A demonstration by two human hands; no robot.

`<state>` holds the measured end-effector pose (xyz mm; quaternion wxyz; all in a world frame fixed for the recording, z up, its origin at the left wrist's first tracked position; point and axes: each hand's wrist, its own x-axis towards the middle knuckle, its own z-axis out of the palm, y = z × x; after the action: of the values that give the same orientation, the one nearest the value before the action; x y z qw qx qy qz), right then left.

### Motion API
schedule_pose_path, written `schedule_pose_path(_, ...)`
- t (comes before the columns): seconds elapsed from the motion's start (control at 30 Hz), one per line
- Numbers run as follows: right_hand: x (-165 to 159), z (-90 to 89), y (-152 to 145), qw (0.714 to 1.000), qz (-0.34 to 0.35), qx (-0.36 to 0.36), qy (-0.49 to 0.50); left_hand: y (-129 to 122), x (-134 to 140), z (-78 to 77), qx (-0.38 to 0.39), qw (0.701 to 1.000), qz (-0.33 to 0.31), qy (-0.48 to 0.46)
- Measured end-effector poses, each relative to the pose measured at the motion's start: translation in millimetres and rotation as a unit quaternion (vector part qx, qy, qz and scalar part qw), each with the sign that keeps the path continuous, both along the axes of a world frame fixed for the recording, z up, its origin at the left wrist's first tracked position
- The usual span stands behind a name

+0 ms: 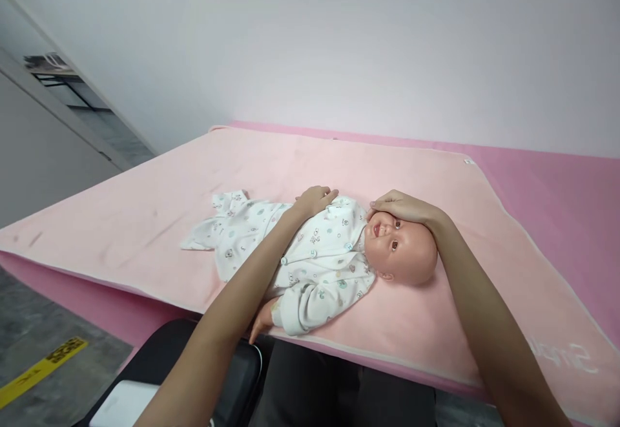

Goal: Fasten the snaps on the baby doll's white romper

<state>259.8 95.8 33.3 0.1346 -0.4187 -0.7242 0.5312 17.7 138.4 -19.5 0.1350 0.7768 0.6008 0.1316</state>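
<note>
A baby doll (320,246) lies on its back on a pale pink blanket (169,214), its bald head (411,252) to the right. It wears white printed clothes with snap buttons down the front. My left hand (316,199) reaches across the doll's body, its fingers closed over the far side of the torso. Against the far cheek lies my right hand (402,206), cupped round the head with the fingers together. The doll's near hand (263,319) hangs at the blanket's front edge, and its far arm is mostly hidden.
The blanket covers a pink table surface (557,201) that runs up to a white partition (339,59). Below the front edge, at left, a black case (159,349) carries a white object (123,404). Yellow tape (43,369) marks the grey floor.
</note>
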Motion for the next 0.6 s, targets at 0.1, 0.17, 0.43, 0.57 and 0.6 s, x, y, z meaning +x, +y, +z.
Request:
schedule_pose_path(0.1, 1, 2.0, -5, 1.0, -0.001, -0.015, 0.009, 1, 0, -0.9, -0.006, 1.0, -0.011, 0.006)
schedule_pose_path(0.17, 1, 4.9, -9, 1.0, -0.004, -0.024, 0.009, 0, 0, 0.8, 0.006, 1.0, -0.014, 0.002)
schedule_pose_path(0.43, 0, 6.4, -12, 0.997, -0.001, -0.052, 0.054, -7, 2, 8.9, -0.034, 0.999, 0.025, -0.017)
schedule_pose_path(0.57, 1, 8.3, -13, 0.991, 0.003, -0.083, 0.106, -10, 3, 10.2, -0.032, 0.999, 0.029, -0.025)
schedule_pose_path(0.6, 2, 8.9, -14, 0.99, 0.01, -0.091, 0.105, -10, 3, 10.5, -0.032, 0.999, 0.029, -0.027)
